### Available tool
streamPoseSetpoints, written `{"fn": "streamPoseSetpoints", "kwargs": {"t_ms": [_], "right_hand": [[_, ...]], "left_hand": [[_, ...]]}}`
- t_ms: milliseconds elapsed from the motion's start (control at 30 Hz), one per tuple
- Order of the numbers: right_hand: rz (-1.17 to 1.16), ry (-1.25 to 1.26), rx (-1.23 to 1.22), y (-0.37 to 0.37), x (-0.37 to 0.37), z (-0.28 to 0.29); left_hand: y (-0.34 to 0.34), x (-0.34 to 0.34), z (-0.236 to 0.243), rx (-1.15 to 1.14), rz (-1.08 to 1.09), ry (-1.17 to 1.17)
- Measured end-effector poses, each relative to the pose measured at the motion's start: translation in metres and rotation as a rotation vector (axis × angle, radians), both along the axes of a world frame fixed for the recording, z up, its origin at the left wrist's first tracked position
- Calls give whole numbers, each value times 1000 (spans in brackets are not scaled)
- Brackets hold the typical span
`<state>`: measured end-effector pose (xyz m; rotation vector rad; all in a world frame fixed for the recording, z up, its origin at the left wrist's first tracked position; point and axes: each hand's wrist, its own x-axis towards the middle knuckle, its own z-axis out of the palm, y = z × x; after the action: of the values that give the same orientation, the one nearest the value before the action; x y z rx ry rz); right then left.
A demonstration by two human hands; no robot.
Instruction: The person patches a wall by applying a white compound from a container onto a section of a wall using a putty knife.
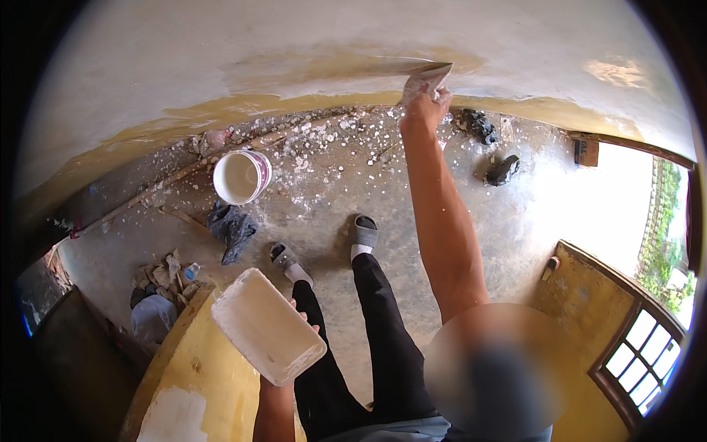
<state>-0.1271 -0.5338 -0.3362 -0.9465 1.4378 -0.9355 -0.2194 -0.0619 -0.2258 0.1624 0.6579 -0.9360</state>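
A white bucket (263,175) and crumpled dark bag (233,230) sit on the spattered floor (320,202) ahead. My right hand (428,103) reaches out, closed around a scraper (436,75) at the wall (177,55); my left hand (283,384) curls under a tray (269,324), gripping its side, palm hidden. A blur covers my right upper arm (490,368).

daylight glare: right doorway (618,210), window (642,361) | shadows: soft | rim: black, fisheye-bent | blur: round patch, lower right
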Motion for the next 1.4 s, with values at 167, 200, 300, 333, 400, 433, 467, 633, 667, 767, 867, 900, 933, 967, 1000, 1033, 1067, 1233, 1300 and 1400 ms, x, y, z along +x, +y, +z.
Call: {"fn": "streamPoseSetpoints", "kwargs": {"t_ms": [167, 200, 300, 333, 400, 433, 467, 633, 667, 767, 867, 900, 933, 967, 1000, 1033, 1067, 1233, 1300, 1400], "right_hand": [[140, 116, -162, 40, 31, 8], [138, 116, -165, 44, 35, 6], [254, 68, -229, 73, 62, 4], [298, 141, -302, 83, 72, 4], [317, 164, -416, 93, 67, -18], [405, 187, -452, 93, 57, -29], [498, 206, -484, 94, 52, -35], [280, -133, -120, 59, -36, -42], [207, -106, -100, 40, -51, -38], [-19, -74, -218, -10, -50, -9], [226, 88, -43, -38, -1, 1], [403, 149, -169, -8, 4, -5], [563, 200, -320, 23, 8, -8], [693, 234, -479, 50, 8, -11], [800, 374, -472, 54, -11, -21], [600, 135, -288, 45, -25, -29], [401, -97, -95, 35, -42, -37], [6, -393, 33, -78, -95, -45], [1, -312, -107, -88, -80, -25], [27, -91, -185, -63, -52, -2]], "left_hand": [[5, 0, -1, -84, 7, -36], [8, 2, 0, -87, 5, -36], [23, 5, 2, -24, -31, -112], [31, 6, 2, 2, -21, -104], [37, 9, 2, 22, -19, -90], [35, 13, 3, -1, -47, -122], [35, 16, 4, -21, -72, -155], [38, 19, -1, -13, -98, -234], [40, 17, 1, 8, -94, -197], [56, 13, -11, 58, -195, -311], [21, 18, -6, -109, -131, -172], [21, 15, -4, -90, -127, -175], [21, 13, 0, -73, -110, -147], [17, 12, 2, -66, -95, -121], [10, 13, 3, -65, -97, -127], [2, 14, 2, -77, -89, -109], [1, 12, 4, -75, -82, -95], [-10, 5, -3, -41, -95, -112], [-13, 0, -5, -44, -92, -113], [-24, -4, -6, -19, -131, -189]]}}
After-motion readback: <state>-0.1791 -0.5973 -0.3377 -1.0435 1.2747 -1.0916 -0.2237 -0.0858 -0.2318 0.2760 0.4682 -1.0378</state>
